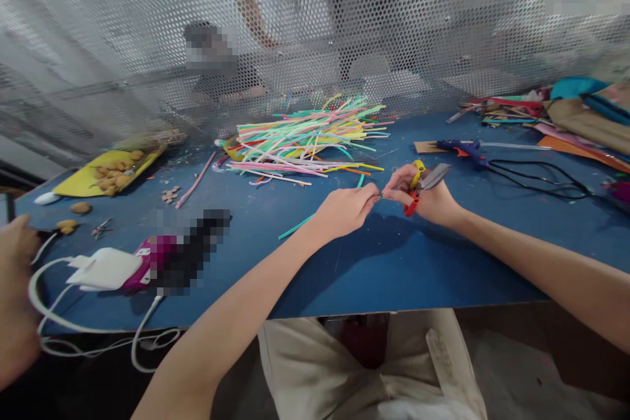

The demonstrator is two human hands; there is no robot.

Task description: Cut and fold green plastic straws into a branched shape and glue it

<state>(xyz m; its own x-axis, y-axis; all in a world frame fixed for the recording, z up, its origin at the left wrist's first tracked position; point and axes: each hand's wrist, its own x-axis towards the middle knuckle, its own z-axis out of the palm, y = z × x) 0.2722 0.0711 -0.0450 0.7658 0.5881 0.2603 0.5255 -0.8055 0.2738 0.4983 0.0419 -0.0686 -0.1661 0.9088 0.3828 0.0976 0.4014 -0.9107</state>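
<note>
Two hands meet just over the table [364, 282], tip to tip: the left hand [347, 210] pinches a green stem [296, 226] between thumb and fingers, and the right hand [436, 203] brings its own pressed fingertips against the same spot, though how much stem sits there is too small to tell. Scissors [434, 176] hang in the right hand, blades turned right, away from the left fingers, probably to keep them ready while the tips work. The stem's long axis slants: its tail points left and toward the person, while a short green piece beyond the left knuckles points away; whether they join is hidden. The pile [305, 138] lies behind the hands, likely for easy reach, its stems running mostly left to right.
</note>
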